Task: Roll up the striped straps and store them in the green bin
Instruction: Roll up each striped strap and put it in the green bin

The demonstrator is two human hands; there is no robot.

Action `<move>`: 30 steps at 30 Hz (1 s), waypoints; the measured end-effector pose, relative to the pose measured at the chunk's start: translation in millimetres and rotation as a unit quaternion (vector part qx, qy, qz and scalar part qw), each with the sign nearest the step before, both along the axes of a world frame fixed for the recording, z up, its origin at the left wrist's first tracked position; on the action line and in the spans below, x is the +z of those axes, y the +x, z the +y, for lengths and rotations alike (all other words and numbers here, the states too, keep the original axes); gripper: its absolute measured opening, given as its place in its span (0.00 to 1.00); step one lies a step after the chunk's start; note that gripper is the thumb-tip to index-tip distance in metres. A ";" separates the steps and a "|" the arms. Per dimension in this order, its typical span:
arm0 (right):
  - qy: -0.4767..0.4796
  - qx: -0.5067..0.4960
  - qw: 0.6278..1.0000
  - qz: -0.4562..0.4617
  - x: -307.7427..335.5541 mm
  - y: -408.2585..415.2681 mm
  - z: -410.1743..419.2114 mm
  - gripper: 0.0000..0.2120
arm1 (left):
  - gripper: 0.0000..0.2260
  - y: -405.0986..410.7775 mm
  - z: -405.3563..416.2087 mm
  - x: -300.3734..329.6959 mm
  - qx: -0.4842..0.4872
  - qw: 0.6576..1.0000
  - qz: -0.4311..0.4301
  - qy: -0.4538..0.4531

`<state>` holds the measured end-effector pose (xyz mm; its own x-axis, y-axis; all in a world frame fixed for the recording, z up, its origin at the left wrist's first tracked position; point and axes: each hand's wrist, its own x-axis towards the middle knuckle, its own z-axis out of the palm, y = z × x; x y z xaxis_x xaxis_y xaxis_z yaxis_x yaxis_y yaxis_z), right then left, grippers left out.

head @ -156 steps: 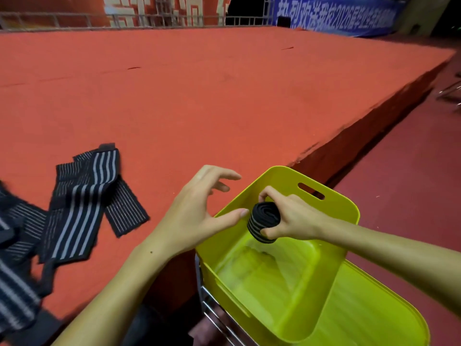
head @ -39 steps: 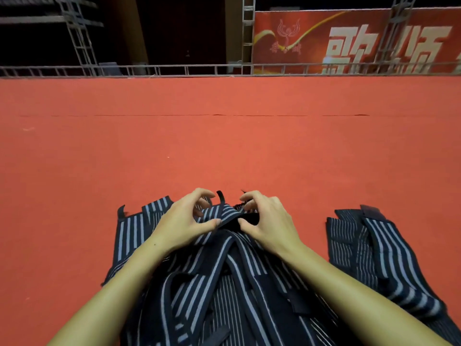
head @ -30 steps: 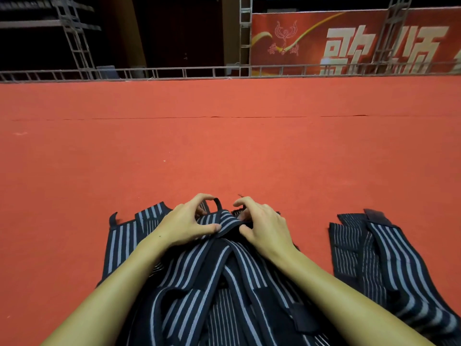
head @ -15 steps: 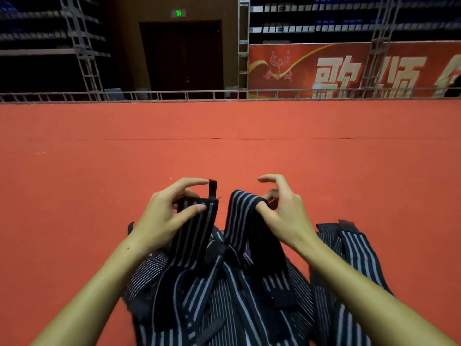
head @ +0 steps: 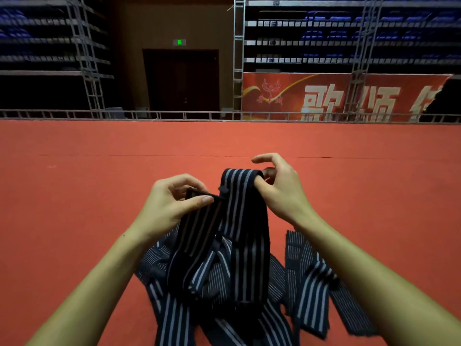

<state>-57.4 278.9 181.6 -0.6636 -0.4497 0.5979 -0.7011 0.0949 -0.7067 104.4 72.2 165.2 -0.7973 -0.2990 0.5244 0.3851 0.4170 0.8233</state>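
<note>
A black strap with white stripes (head: 245, 221) hangs lifted above the red carpet, folded over at its top. My left hand (head: 172, 203) pinches one end of it between thumb and fingers. My right hand (head: 279, 188) holds the folded top edge, index finger raised. Under both hands lies a heap of more striped straps (head: 224, 308) on the carpet. The green bin is out of view.
Another bundle of striped straps (head: 314, 283) lies to the right of the heap. The red carpeted platform (head: 99, 196) stretches ahead to a metal truss rail (head: 174, 114). Beyond it are a red banner, dark seating and a doorway.
Both hands have lifted one strap higher off the heap and drawn it up between them. The camera has tilted upward. Five seconds ago my right hand held a rolled strap over the green bin.
</note>
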 end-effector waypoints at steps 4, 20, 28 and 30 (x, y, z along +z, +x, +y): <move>-0.015 0.018 1.000 0.003 11.2 16.1 5.2 0.15 | 0.09 7.0 12.3 6.1 -0.060 0.996 -0.043 0.041; 0.084 0.013 0.987 0.138 -9.0 29.5 11.6 0.23 | 0.09 23.5 23.0 17.7 -0.006 0.990 -0.007 0.143; 0.031 0.078 0.967 0.240 -24.5 50.9 -2.0 0.14 | 0.09 25.8 23.5 17.4 0.017 0.991 0.004 0.132; 0.016 0.066 0.973 0.222 -24.6 49.5 -1.6 0.12 | 0.10 27.9 23.3 17.3 0.016 0.990 0.000 0.137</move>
<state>-7.9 277.2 157.0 -0.2776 -0.5365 0.7969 -0.9444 0.0003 -0.3288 132.3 95.5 182.5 -0.7846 -0.4557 0.4205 0.3753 0.1909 0.9070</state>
